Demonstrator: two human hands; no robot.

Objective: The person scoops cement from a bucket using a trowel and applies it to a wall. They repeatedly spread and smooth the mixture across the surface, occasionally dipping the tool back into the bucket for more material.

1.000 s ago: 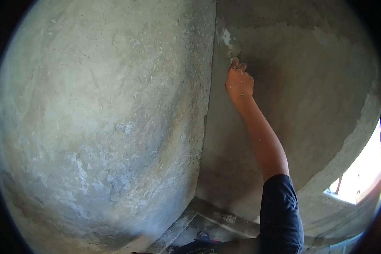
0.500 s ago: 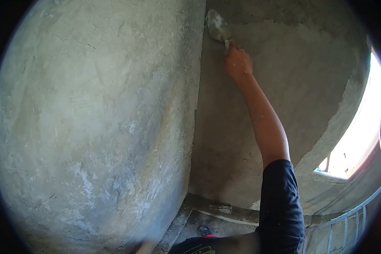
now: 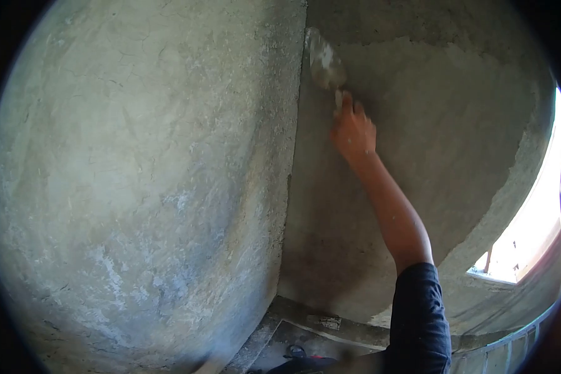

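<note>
— What's in your hands?

— Left hand is out of view. My right hand [image 3: 353,131] is closed around the handle of a trowel [image 3: 326,63], arm stretched up and forward, sleeve at the shoulder.

— Where's the blade?

— Flat against the plastered wall [image 3: 430,124], right at the inside corner, just beside the rough wall [image 3: 149,162].
</note>
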